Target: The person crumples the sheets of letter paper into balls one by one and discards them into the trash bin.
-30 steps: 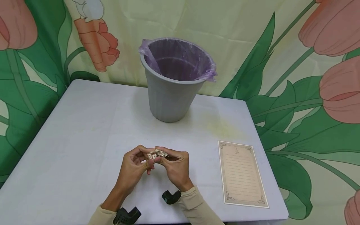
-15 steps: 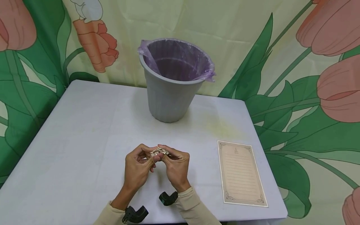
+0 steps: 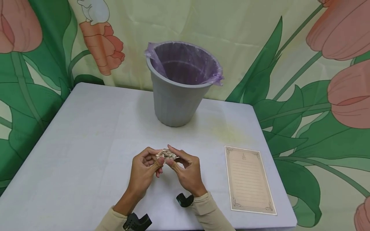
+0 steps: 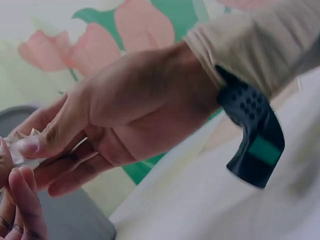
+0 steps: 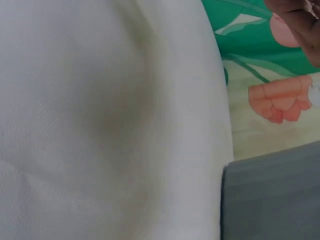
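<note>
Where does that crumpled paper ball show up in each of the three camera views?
Head: crumpled paper ball bottom centre, pinched between both hands.
Left wrist: far left edge, at the fingertips.
Right wrist: not clearly in it.
Shared landmark: the grey bin.

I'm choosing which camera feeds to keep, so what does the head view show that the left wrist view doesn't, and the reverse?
Only the head view shows the beige lined sheet of paper and the grey bin's purple liner. Only the left wrist view shows the right hand's thumb close up, pressing the crumpled beige paper ball. Both show both hands pinching that ball, the left hand included, over the white table.
</note>
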The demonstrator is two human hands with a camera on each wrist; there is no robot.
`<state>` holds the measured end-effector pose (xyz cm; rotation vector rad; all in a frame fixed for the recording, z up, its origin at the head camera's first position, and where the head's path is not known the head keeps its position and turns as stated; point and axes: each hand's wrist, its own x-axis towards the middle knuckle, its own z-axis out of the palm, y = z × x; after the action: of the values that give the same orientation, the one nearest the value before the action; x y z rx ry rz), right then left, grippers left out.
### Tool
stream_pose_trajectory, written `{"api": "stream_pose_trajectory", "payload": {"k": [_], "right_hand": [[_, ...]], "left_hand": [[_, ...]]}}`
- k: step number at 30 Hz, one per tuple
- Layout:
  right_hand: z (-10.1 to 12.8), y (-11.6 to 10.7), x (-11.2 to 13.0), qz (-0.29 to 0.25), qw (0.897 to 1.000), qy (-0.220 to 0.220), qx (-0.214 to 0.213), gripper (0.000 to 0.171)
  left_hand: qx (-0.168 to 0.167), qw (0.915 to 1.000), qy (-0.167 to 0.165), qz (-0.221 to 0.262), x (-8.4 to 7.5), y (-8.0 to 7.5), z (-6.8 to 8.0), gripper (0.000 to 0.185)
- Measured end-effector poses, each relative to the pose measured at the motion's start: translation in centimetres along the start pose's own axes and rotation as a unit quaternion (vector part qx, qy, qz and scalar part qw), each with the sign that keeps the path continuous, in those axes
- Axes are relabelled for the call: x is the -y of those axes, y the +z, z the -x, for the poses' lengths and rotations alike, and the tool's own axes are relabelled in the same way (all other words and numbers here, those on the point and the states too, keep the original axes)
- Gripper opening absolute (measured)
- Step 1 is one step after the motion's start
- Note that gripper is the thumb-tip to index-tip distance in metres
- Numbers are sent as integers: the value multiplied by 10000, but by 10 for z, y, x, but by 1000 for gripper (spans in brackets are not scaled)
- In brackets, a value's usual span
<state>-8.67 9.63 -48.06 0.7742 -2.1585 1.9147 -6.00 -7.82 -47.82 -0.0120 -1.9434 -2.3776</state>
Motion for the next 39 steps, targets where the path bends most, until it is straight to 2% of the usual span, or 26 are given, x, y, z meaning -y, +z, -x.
{"api": "stream_pose_trajectory", "payload": {"k": [3, 5, 9, 14, 20, 23, 26, 30, 39], "right_hand": [[-1, -2, 2, -44, 9995, -189, -229, 40], [-1, -1, 2, -79, 9987, -251, -437, 37], [-4, -2, 4, -171, 9970, -82, -755, 33], [-9, -7, 12, -369, 9953, 476, -760, 31], [-18, -13, 22, -640, 9902, 1125, -530, 32], [-23, -17, 26, -757, 9876, 1308, -421, 33], [-28, -21, 32, -753, 9877, 1346, -253, 34], [-36, -27, 38, -604, 9902, 1255, -41, 35], [-50, -35, 47, -248, 9921, 1230, -17, 37]], "left_hand": [[35, 9999, -116, 44, -3, 2, -1, 26], [77, 10000, -42, -28, -4, 3, -2, 27], [145, 9956, 521, -770, -7, 0, -4, 32], [19, 9747, 1366, -1767, -11, -4, -3, 43], [-184, 9489, 2023, -2413, -18, -6, -7, 48], [-144, 9411, 2221, -2544, -23, -6, -11, 49], [-72, 9393, 2316, -2532, -28, -8, -16, 48], [16, 9423, 2304, -2427, -35, -9, -23, 45], [105, 9422, 2177, -2546, -48, -7, -35, 44]]}}
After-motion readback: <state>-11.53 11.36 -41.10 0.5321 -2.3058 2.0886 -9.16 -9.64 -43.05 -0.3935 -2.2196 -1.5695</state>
